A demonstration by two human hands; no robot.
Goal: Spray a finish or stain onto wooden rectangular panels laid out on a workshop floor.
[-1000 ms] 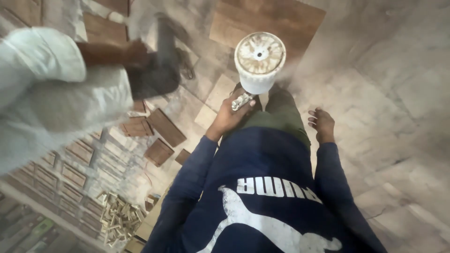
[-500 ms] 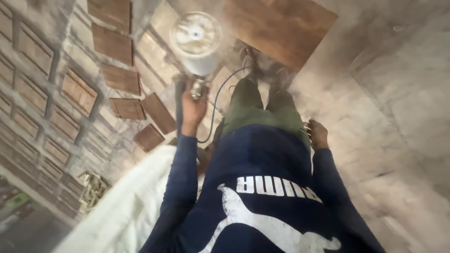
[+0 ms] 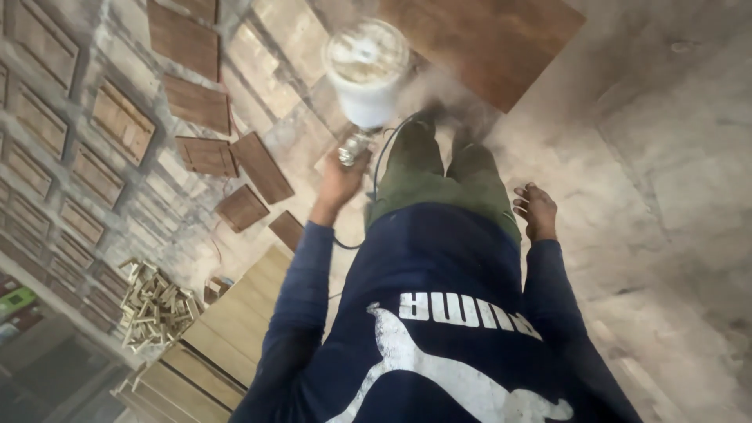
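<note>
My left hand [image 3: 338, 184] is shut on the handle of a metal spray gun [image 3: 355, 147]. The gun carries a white cup [image 3: 366, 70] on top and is held out in front of my legs. A dark hose [image 3: 381, 157] runs from the gun back toward my body. Fine mist hangs around the gun and over a large brown wooden board [image 3: 478, 43] on the floor ahead. My right hand [image 3: 535, 210] hangs by my side, fingers loosely apart, holding nothing. I wear a navy long-sleeved shirt and green trousers.
Several brown wooden panels [image 3: 205, 155] lie spread on the dusty floor to the left, with paler ones [image 3: 294, 31] beyond. A heap of small wooden pieces [image 3: 153, 305] and stacked light planks [image 3: 227, 329] sit at lower left.
The person in white at the left has gone out of view. The spray gun swung left and then slightly back right, still in my left hand. My right hand stays at my side.
</note>
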